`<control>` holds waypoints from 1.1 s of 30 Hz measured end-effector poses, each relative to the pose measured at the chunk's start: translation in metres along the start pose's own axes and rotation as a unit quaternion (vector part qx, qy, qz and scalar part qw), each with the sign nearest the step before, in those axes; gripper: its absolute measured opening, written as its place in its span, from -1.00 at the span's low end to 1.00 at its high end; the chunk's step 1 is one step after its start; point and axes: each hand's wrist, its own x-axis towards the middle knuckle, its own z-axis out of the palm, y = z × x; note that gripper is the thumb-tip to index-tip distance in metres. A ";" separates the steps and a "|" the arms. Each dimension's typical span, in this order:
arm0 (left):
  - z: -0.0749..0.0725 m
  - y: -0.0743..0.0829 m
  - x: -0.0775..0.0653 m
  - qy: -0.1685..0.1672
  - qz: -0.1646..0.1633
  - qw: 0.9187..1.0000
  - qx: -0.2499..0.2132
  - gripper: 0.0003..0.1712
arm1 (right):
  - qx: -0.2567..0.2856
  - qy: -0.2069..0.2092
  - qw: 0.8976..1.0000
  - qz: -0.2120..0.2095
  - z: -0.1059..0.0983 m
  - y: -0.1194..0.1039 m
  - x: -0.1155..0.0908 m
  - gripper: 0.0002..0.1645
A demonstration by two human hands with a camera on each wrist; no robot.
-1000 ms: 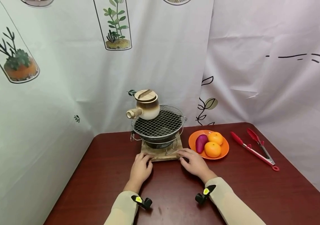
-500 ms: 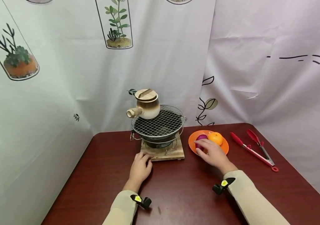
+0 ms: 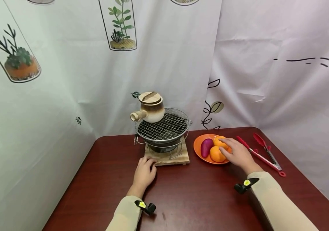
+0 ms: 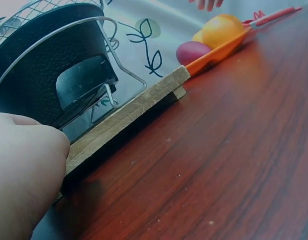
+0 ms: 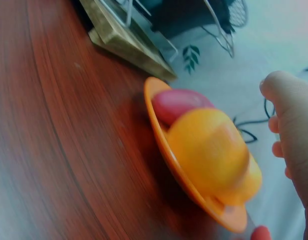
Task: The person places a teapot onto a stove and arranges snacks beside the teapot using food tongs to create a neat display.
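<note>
My left hand (image 3: 144, 173) rests with relaxed fingers on the front left corner of a wooden board (image 3: 170, 159). On that board stands a round tabletop grill (image 3: 167, 130) with a wire mesh top, and a lidded clay pot (image 3: 155, 114) with a side handle sits on the mesh. My right hand (image 3: 238, 155) hovers with loosely bent fingers over the right side of an orange plate (image 3: 198, 149), holding nothing. The plate bears a purple sweet potato (image 3: 206, 148) and two oranges (image 3: 217, 154). In the right wrist view, the thumb stands apart from the orange (image 5: 208, 147).
Red-handled tongs (image 3: 265, 157) lie spread on the table to the right of the plate, close beyond my right hand. A white curtain (image 3: 176, 64) with plant drawings hangs behind the dark red table (image 3: 181, 199).
My right hand has left the board's right corner and moved right across the plate, passing over the sweet potato and then the oranges. The left hand has stayed on the board.
</note>
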 end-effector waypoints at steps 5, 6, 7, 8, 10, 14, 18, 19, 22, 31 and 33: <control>0.000 -0.002 -0.001 0.003 -0.001 1.000 -0.004 -0.79 | -0.017 0.022 1.000 0.005 -0.013 0.018 -0.004 -0.38; 0.000 -0.002 -0.001 0.003 -0.001 1.000 -0.005 -0.78 | -0.020 0.027 0.999 0.006 -0.015 0.022 -0.006 -0.38; 0.000 -0.003 -0.001 0.004 0.000 1.000 -0.004 -0.79 | -0.022 0.031 0.999 0.009 -0.017 0.026 -0.007 -0.37; 0.000 -0.003 -0.001 0.004 0.001 1.000 -0.005 -0.79 | -0.024 0.033 0.999 0.014 -0.020 0.030 -0.009 -0.36; 0.001 -0.004 0.000 0.007 0.005 1.000 -0.004 -0.79 | -0.026 0.040 0.999 0.020 -0.023 0.038 -0.013 -0.34; 0.002 -0.005 0.001 0.011 0.009 1.000 -0.002 -0.80 | -0.031 0.036 0.998 0.052 -0.030 0.051 -0.019 -0.25; 0.002 -0.004 0.002 0.005 0.005 1.000 -0.004 -0.79 | -0.034 0.038 0.995 0.086 -0.036 0.061 -0.023 -0.15; 0.002 -0.004 0.002 0.003 0.004 1.000 -0.005 -0.79 | -0.033 0.040 0.994 0.093 -0.036 0.064 -0.024 -0.13; 0.002 -0.003 0.002 0.000 0.003 1.000 -0.005 -0.78 | -0.027 0.047 0.992 0.114 -0.038 0.072 -0.029 -0.04; 0.000 -0.002 0.001 -0.003 -0.001 1.000 -0.003 -0.80 | -0.029 0.033 0.982 0.181 -0.037 0.093 -0.052 0.18; 0.000 -0.001 0.000 -0.002 0.000 1.000 -0.003 -0.80 | -0.031 0.039 0.980 0.193 -0.037 0.098 -0.058 0.21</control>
